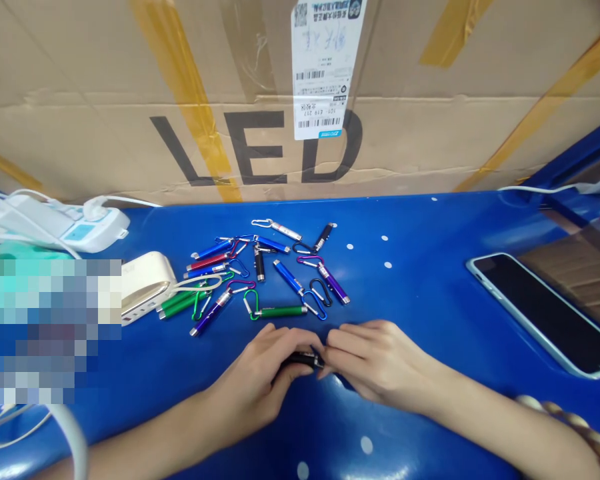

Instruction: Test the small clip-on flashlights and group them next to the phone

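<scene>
My left hand (pixel 265 370) is closed around a small black keychain flashlight (pixel 307 360), which points toward my right hand. Bent and pressed together, the fingers of my right hand (pixel 375 363) meet the flashlight's end; what they pinch is hidden, though a dark edge shows beneath them. Just beyond both hands lie several similar flashlights with carabiner clips, among them a green one (pixel 283 311), a blue one (pixel 287 277), a purple one (pixel 333 283), a red one (pixel 209 261), a silver one (pixel 286 231) and a black one (pixel 259 263).
A large cardboard box (pixel 405 147) marked LED stands along the back of the blue table (pixel 420 267). At left are a white power strip (pixel 100 230) and a white charger (pixel 147 277) with a cord. A phone (pixel 545 313) lies at right beside brown cardboard (pixel 570 267).
</scene>
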The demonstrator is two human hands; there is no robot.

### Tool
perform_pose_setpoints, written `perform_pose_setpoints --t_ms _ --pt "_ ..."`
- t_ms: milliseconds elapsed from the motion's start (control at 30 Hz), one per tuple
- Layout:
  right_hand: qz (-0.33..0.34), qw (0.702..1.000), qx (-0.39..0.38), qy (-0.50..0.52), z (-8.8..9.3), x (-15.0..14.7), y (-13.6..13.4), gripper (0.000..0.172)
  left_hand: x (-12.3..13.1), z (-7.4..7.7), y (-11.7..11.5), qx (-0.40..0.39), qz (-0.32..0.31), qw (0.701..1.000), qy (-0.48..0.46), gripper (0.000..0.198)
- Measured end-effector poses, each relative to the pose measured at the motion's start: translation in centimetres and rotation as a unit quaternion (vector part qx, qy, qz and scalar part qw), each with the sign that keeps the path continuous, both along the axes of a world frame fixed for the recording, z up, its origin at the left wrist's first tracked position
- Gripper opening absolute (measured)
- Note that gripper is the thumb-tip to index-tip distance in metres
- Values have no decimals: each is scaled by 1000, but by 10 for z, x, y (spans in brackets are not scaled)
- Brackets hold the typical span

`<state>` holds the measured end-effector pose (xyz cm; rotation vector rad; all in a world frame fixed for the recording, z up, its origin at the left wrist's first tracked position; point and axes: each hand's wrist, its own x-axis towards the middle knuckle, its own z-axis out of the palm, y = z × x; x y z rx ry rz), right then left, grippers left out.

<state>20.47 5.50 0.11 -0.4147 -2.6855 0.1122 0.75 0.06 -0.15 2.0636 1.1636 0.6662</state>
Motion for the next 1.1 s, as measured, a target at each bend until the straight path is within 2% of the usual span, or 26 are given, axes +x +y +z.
perform_pose_setpoints --t_ms 100,233,400,500,633,767,933,1000,1100 --pt "-4 999 -44 -3 -2 -2 -2 42 1 -1 0 41 7 999 11 19" --pt "-19 989 -145 -2 -4 -4 -6 39 2 -4 -1 72 8 997 21 16" --pt "-33 957 -288 29 -4 -6 -11 30 0 -6 -2 98 -7 995 30 18" --pt "-38 938 -342 39 -4 -7 -12 26 0 -7 -3 113 -14 993 34 18" --pt "-31 939 -339 42 -2 -6 -9 25 2 -7 -3 97 11 995 13 16" --pt "-32 943 -330 11 0 -5 -2 25 5 -5 -2 10 67 996 -50 11" --pt "-33 942 -335 3 0 -8 2 30 5 0 -1 -46 67 992 -101 9" --pt "-34 939 -341 4 5 -8 3 30 5 1 -1 -62 66 988 -121 9" --pt "-48 946 -319 15 19 7 11 26 4 3 0 -82 103 981 -146 7"
